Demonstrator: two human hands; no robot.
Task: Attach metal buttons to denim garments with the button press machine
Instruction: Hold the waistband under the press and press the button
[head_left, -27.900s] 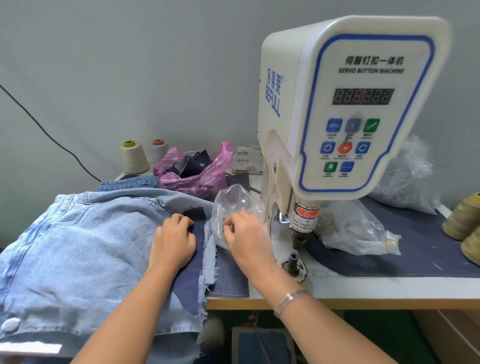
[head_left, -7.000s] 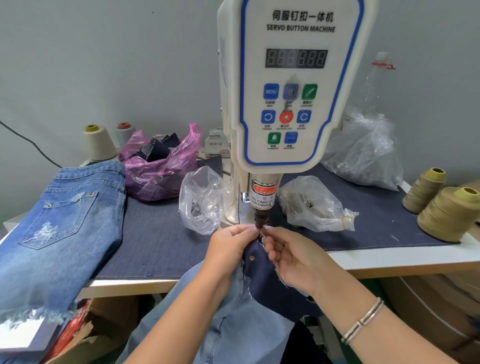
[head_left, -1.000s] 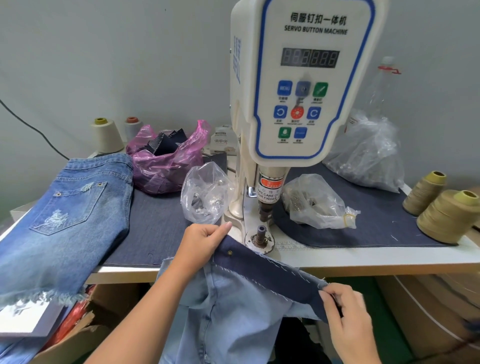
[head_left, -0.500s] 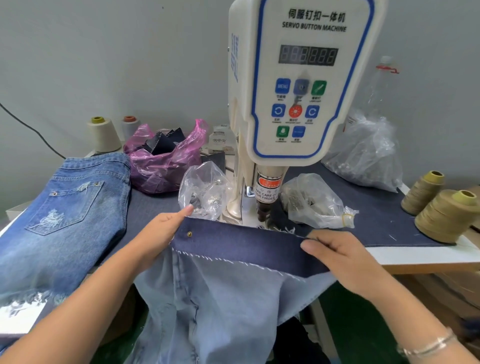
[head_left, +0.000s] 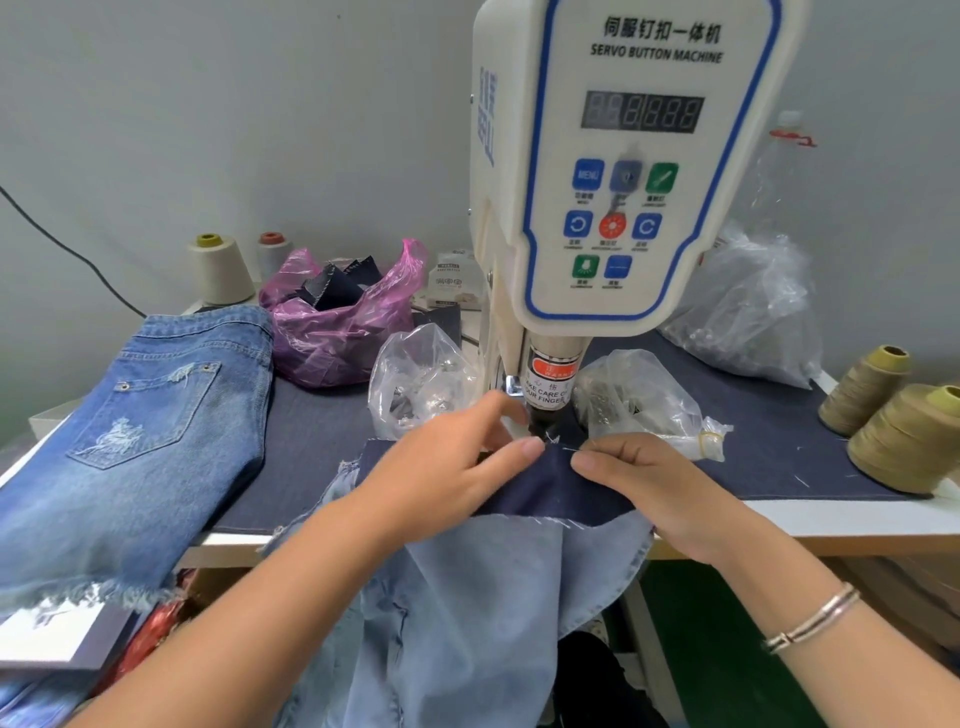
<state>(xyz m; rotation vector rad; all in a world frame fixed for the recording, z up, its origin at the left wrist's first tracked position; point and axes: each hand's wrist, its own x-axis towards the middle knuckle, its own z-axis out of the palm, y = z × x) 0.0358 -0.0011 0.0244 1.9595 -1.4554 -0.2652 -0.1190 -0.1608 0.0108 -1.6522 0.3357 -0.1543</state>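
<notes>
The white servo button press machine (head_left: 623, 171) stands on the worktable, its dark punch head (head_left: 545, 410) hanging just above the garment. The light blue denim garment (head_left: 483, 613) drapes off the table's front edge, and its dark navy denim waistband (head_left: 561, 483) lies flat on the table directly under the punch. The left hand (head_left: 447, 467) lies on the waistband with fingers extended, fingertips pressing the cloth beside the punch. The right hand (head_left: 639, 478) pinches the waistband's upper edge between thumb and curled fingers, just right of the punch; a silver bangle (head_left: 810, 618) circles that wrist. 2 clear plastic bags of metal buttons (head_left: 421, 379) flank the machine column. Folded blue distressed denim shorts (head_left: 130, 431) lie at the left, a pink plastic bag (head_left: 337, 322) behind, and 2 olive thread cones (head_left: 904, 436) at the right.
</notes>
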